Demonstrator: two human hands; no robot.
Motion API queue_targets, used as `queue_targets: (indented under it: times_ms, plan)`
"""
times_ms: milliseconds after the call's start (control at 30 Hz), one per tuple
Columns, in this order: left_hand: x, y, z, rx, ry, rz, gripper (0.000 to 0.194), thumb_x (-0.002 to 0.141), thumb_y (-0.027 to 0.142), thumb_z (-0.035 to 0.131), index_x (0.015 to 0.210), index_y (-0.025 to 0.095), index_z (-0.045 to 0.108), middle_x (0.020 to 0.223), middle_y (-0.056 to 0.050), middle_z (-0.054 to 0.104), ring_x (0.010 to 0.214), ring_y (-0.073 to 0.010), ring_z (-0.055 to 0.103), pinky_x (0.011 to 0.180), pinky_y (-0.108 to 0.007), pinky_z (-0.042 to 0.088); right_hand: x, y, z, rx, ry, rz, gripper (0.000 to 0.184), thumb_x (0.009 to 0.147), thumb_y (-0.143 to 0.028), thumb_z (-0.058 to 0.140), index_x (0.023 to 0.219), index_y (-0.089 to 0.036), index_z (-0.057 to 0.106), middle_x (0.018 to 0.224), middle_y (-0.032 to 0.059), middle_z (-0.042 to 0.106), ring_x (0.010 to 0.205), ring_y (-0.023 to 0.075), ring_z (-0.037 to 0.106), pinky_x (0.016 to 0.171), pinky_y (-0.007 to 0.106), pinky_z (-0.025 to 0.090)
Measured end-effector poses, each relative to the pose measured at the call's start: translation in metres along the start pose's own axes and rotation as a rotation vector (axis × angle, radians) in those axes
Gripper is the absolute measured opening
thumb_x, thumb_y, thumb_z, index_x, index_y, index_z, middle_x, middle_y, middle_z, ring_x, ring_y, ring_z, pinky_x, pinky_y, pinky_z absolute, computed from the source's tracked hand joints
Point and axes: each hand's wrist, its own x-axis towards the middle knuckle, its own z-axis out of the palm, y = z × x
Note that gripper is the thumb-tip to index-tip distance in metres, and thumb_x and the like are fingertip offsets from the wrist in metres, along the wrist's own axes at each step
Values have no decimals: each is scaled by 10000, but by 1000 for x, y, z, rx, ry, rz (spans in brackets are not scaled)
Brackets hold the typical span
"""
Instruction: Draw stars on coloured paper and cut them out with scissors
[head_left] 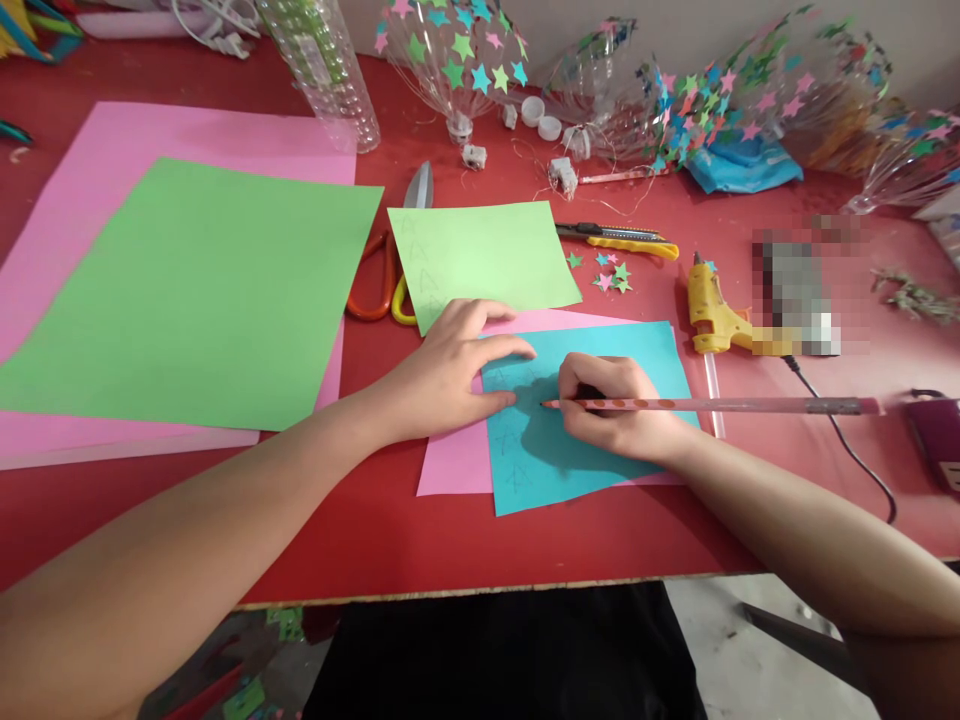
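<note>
My right hand (619,405) grips a pink pencil (735,405), its tip at the surface of a blue paper sheet (585,480). Faint star outlines run down the left part of that sheet. Fingers spread, my left hand (457,370) rests at the blue sheet's left edge. Beneath the blue sheet lies a pink paper sheet (454,465), showing at its edges. Just behind my left hand is a light green paper sheet (495,255) with star outlines along its left side. Scissors (382,285) with red and yellow handles lie partly under it.
Large green (195,300) and pink papers (225,130) cover the left of the red table (360,540). Behind the sheets are a utility knife (637,240) and small cut stars (611,275). A yellow glue gun (712,310) lies to the right, near star-decorated plastic pieces (457,60).
</note>
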Motion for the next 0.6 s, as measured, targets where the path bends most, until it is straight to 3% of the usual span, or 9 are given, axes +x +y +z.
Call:
queue_targets:
  times_ms: [600]
  plan:
    - [-1, -1, 1, 2, 28, 26, 351, 829, 296, 708, 1172, 227, 681, 1355, -118, 466, 1292, -324, 407, 1121, -543, 373, 0, -1, 1, -25, -48, -110, 175, 717, -61, 496, 689, -207, 404, 599, -59, 438, 526, 71, 372, 497, 194, 308]
